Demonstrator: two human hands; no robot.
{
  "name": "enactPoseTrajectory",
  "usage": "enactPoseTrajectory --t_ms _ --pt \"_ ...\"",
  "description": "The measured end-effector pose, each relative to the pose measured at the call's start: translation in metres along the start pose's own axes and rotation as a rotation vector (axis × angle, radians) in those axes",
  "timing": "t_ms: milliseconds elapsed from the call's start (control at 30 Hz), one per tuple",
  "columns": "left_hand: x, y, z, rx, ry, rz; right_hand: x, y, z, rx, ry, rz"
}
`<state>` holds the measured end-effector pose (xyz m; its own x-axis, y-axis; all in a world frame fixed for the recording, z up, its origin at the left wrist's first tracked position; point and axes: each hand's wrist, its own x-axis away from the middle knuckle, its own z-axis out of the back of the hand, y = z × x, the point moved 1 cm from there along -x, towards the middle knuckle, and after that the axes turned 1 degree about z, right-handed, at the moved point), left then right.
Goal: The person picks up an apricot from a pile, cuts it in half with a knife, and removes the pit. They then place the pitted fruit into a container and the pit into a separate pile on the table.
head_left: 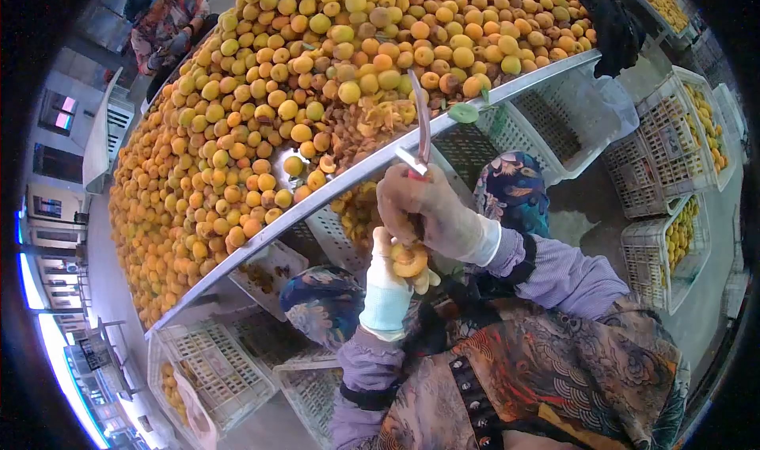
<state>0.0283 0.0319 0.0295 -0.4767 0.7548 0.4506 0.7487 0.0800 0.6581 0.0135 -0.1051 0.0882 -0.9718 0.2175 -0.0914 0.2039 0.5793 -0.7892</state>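
Note:
My left hand (386, 272), in a pale glove with a light blue cuff, is closed around a cut apricot (409, 262), its opened orange flesh facing up. Just above it, my right hand (427, 208) is wrapped round the handle of a knife (423, 121). The long, slightly curved blade points away from me, over the metal edge (317, 201) of the table. Beyond that edge lies a large heap of whole apricots (261, 117), with browned scraps and cut pieces (368, 129) at its near side. Part of a crate holding apricot pieces (356, 216) shows beneath my hands.
Plastic crates (210, 363) stand at lower left, and others (546, 121) sit under the table edge. Stacked crates with apricots (669, 153) are at the right. A green round object (463, 113) rests on the edge. Another person (166, 26) is at the far left corner.

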Motion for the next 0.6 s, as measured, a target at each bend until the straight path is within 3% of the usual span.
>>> enactPoseTrajectory --t_ms 100,267,333,367,433,533,600 --pt "0.005 0.001 -0.007 -0.036 0.122 0.053 -0.002 0.004 0.008 0.04 -0.074 0.035" --pt "0.005 0.001 -0.009 -0.121 0.114 0.095 -0.002 0.002 0.012 0.25 -0.187 0.172" --pt "0.005 -0.001 -0.008 -0.151 0.126 0.092 -0.001 0.0 0.012 -0.056 -0.2 -0.244" --pt "0.003 -0.003 -0.004 -0.161 0.096 0.115 0.0 0.002 0.012 -0.057 -0.198 -0.242" --pt "-0.002 -0.008 0.003 -0.172 0.065 0.136 0.0 0.007 0.011 0.251 -0.182 -0.147" --pt "-0.005 -0.012 0.003 -0.189 0.008 0.073 0.006 0.006 0.013 0.157 -0.054 -0.241" --pt "-0.004 -0.01 -0.005 -0.116 0.102 0.105 0.005 0.011 0.019 0.206 -0.05 -0.258"
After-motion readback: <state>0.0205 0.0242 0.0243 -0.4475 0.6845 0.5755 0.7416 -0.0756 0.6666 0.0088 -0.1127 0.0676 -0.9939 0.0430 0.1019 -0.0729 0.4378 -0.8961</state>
